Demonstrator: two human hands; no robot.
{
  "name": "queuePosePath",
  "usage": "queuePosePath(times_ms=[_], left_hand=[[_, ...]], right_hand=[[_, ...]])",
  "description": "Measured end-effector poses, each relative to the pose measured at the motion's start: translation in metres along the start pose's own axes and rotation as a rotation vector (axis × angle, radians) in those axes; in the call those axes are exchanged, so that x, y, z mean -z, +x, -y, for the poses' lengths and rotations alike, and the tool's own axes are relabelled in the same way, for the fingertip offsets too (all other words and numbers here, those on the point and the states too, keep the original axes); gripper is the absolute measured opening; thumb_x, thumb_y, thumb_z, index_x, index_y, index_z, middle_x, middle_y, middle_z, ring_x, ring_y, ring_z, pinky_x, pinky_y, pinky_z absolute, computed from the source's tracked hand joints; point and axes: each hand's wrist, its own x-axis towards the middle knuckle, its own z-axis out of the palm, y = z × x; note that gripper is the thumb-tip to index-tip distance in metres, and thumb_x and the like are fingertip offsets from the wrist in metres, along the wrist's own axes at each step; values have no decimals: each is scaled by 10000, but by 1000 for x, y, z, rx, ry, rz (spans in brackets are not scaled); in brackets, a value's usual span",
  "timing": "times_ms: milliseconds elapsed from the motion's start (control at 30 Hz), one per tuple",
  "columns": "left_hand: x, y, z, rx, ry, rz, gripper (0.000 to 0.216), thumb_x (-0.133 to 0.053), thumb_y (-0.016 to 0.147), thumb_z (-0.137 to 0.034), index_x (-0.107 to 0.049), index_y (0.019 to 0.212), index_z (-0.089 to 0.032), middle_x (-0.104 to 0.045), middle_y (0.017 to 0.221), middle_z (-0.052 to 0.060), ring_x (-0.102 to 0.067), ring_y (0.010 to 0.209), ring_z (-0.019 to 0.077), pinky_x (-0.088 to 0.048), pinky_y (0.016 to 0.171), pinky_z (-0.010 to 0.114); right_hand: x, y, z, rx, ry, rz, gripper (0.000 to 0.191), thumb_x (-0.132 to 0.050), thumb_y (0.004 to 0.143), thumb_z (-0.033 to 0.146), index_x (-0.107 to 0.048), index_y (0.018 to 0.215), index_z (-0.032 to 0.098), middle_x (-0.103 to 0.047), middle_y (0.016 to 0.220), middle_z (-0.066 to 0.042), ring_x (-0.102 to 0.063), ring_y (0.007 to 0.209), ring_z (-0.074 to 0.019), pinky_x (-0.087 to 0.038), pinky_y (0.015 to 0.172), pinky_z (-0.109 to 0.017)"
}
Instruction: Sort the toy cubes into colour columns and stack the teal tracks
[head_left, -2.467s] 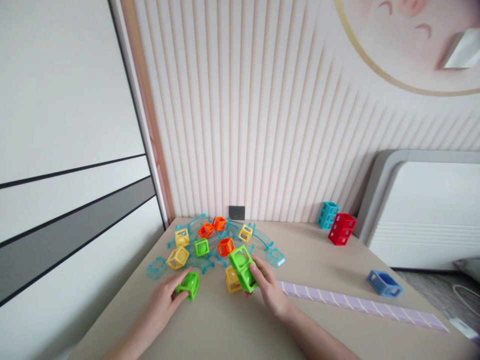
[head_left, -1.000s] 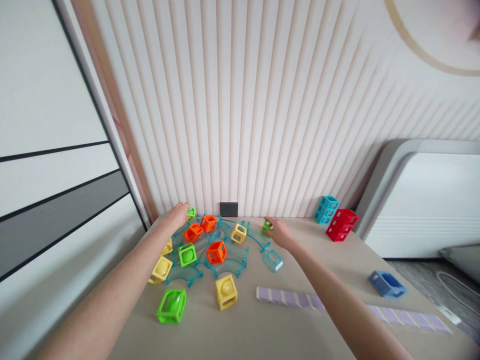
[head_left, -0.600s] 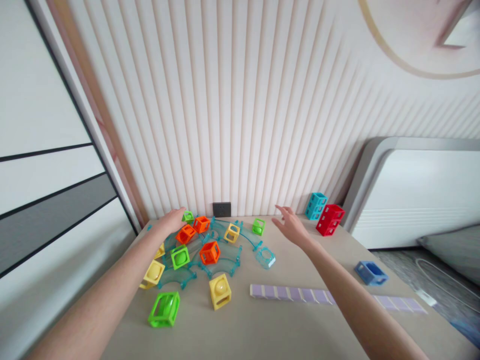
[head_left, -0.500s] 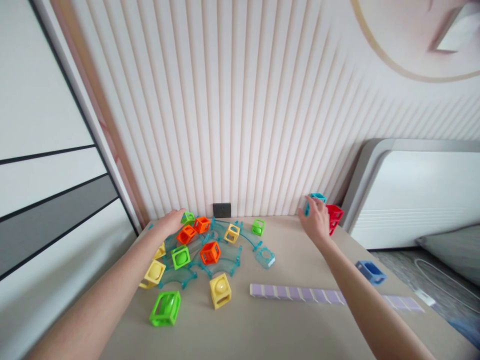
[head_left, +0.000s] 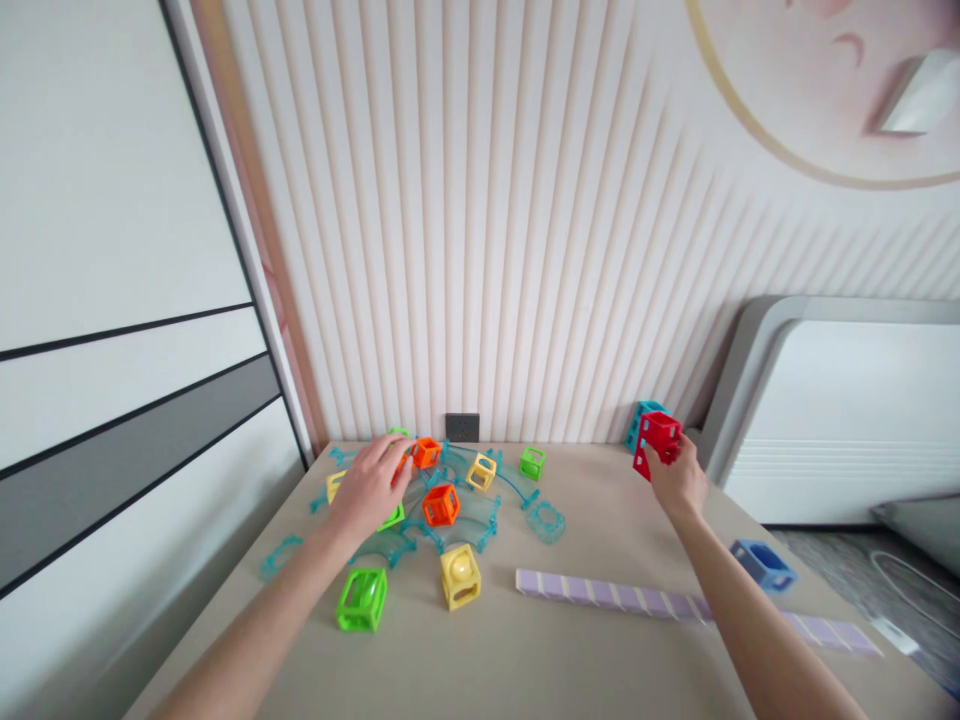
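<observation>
Right hand [head_left: 681, 485] pinching red block [head_left: 652, 435] between thumb and fingers, just in front of teal block [head_left: 636, 420] near the wall. Left hand [head_left: 371, 485] curled over a half-hidden orange block [head_left: 403, 466], can't tell if gripped. Purple strip [head_left: 600, 592] lies between, partly behind right forearm.

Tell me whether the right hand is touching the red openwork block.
Touching. The head view shows the right hand gripping the red openwork block, thumb on one side and fingers on the other.
</observation>
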Motion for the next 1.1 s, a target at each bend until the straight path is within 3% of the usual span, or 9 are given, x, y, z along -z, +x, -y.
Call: queuePosePath(times_ms=[67,200,267,400,467,667,767,900,1100], left_hand=[[-3,-17,-19,-91,-35,-32,335,-417,1006,-244,-548,1310,-194,-631,1249,107,-599,1184,242,-454,1084,389],[-17,-42,-50,-247,-53,-137,576,-517,986,-273,-306,1514,-186,-572,1365,149,-556,1278,273,-490,1071,425],[-23,-50,-60,-315,-31,-181,696,-588,953,-302,-246,1539,-149,-539,1400,195,-530,1308,319,-512,1044,471],[-26,-60,-70,-382,-44,-205,657,-601,916,-163,-314,1506,-136,-551,1383,222,-537,1304,341,-526,1018,515],[-25,-65,-70,-414,-117,-181,609,-568,908,-101,-357,1478,-133,-604,1326,204,-572,1271,312,-535,1018,491],[-21,-69,-73,-539,-266,-136,535,-568,914,-93,-408,1424,-100,-697,1209,180,-665,1156,248,-583,967,363],[-13,-70,-72,-584,-323,-195,448,-570,949,-155,-447,1375,-95,-681,1221,196,-643,1194,244,-574,979,352],[-3,-71,-65,-633,-361,-270,384,-509,993,-194,-449,1365,-120,-647,1249,180,-614,1221,220,-571,965,322],[-7,-71,-62,-714,-345,-135,369,-550,974,-247,-486,1329,-168,-588,1296,168,-537,1298,261,-500,1066,415]], right_hand=[[-5,-25,26,189,119,-26,704,-559,862,509,-415,1439,132,-684,1178,-189,-646,1034,-351,-494,879,-452],[-11,-102,80,849,225,-1,448,-514,959,343,-522,1384,201,-662,1181,-154,-612,1087,-311,-501,917,-458],[-8,-142,100,1125,178,55,454,-526,968,227,-505,1422,234,-650,1219,-139,-584,1153,-297,-482,965,-467],[4,-198,117,1490,133,90,467,-487,994,148,-500,1442,280,-655,1266,-97,-548,1240,-266,-414,1072,-496],[9,-209,115,1571,142,113,437,-448,1016,159,-512,1437,262,-670,1251,-96,-562,1225,-251,-421,1072,-483],[7,-211,94,1591,256,187,507,-446,1001,113,-410,1505,166,-695,1214,-124,-586,1206,-262,-440,1078,-494],[2,-211,87,1406,365,194,618,-511,973,116,-309,1554,180,-647,1252,-162,-578,1228,-286,-509,1017,-473],[-3,-211,80,1200,541,217,673,-581,937,132,-323,1541,275,-575,1295,-162,-604,1183,-284,-578,903,-402],[-7,-229,75,812,863,279,619,-644,905,219,-406,1467,320,-564,1231,-116,-607,1111,-279,-568,894,-442]])
